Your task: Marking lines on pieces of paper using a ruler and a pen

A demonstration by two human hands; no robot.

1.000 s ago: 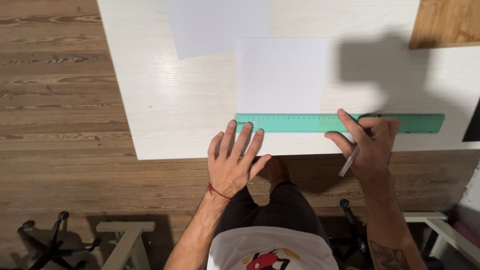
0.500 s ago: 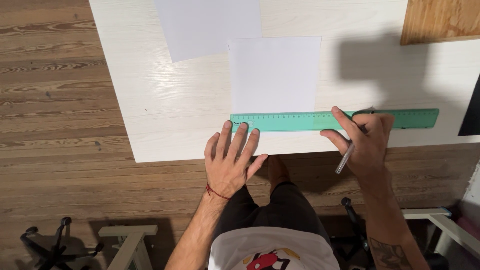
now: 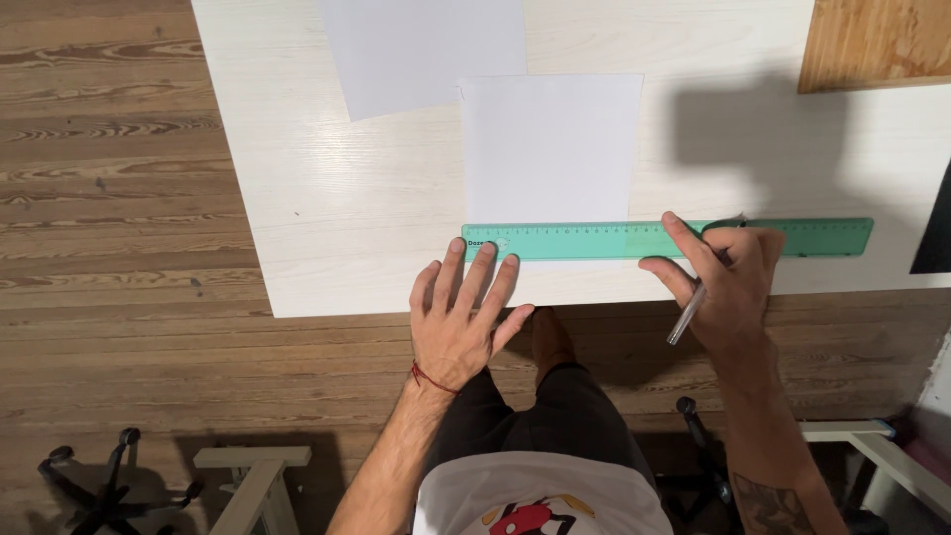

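A long green ruler [image 3: 584, 241] lies across the bottom edge of a white paper sheet [image 3: 551, 149] on the white table [image 3: 327, 228]. My left hand [image 3: 464, 312] rests flat with fingers spread, its fingertips on the ruler's left end. My right hand [image 3: 723, 277] holds a pen [image 3: 686, 315] and its index finger presses on the ruler's right half. The pen slants down past the table's near edge.
A second white sheet [image 3: 421, 50] lies farther back, partly under the first. A wooden board [image 3: 877, 42] sits at the far right corner and a dark object [image 3: 935, 230] at the right edge. Wood floor, chair bases and trestle legs show below.
Both hands and the ruler keep nearly the same pose. The view has shifted slightly, and the right index finger stays on the ruler.
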